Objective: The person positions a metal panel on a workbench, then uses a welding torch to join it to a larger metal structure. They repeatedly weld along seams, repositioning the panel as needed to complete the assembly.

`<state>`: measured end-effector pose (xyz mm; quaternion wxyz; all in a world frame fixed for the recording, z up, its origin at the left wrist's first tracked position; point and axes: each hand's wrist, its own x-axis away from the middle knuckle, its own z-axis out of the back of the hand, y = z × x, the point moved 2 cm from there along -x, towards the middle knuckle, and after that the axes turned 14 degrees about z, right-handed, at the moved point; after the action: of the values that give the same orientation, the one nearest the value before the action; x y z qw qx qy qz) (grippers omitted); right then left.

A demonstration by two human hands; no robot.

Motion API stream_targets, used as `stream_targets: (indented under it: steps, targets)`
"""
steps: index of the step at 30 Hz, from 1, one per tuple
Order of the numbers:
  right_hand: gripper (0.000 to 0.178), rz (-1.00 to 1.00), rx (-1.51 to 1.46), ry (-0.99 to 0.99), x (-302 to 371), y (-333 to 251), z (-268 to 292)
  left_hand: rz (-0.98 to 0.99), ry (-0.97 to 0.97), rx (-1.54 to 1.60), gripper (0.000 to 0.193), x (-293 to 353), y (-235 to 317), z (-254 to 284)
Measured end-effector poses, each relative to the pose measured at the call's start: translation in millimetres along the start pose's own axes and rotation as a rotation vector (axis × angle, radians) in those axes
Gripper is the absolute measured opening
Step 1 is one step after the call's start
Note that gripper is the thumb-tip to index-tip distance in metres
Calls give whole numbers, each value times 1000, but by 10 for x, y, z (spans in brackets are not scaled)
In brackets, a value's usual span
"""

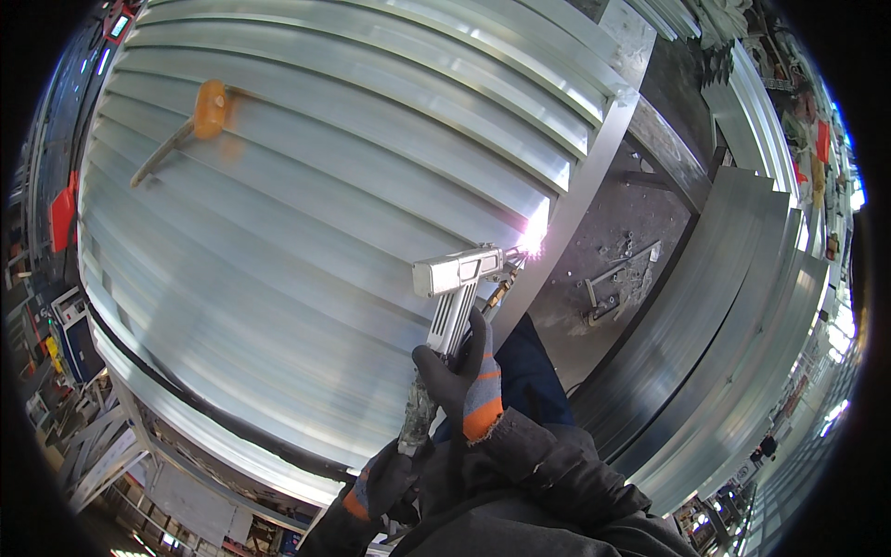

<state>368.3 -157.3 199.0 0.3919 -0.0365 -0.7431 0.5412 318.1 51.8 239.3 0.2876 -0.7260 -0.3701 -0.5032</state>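
Observation:
My right hand (461,371), in a black, grey and orange work glove, is wrapped round the ribbed grip of a silver handheld welding gun (457,272). The gun's nozzle points right, at the joint between the metal slats and the long side bar (594,176). A bright pinkish-white glare with sparks burns at its tip. Below the grip, my left hand (388,483), gloved alike, closes round the gun's wrapped cable (418,418); part of its fingers is hidden. The slatted metal panel (278,251) lies under the gun.
A mallet (212,110) with an orange head and a wooden handle rests on the slats at the far left. Long metal profiles (724,306) are stacked on the right. Between them and the panel, small metal parts (622,283) lie on a grey surface.

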Motion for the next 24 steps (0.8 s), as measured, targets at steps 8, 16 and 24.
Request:
stream_targets:
  steps: [8,16,24]
  targets:
    - [80,-21,53,-1,61,7,-22,-30,18,-94,40,40,-36,26]
    - [79,12,63,-8,118,40,-27,-55,-25,-20,30,36,-94,19]
    - [79,42,-13,-12,186,113,-30,-34,-64,-60,36,13,-182,51]
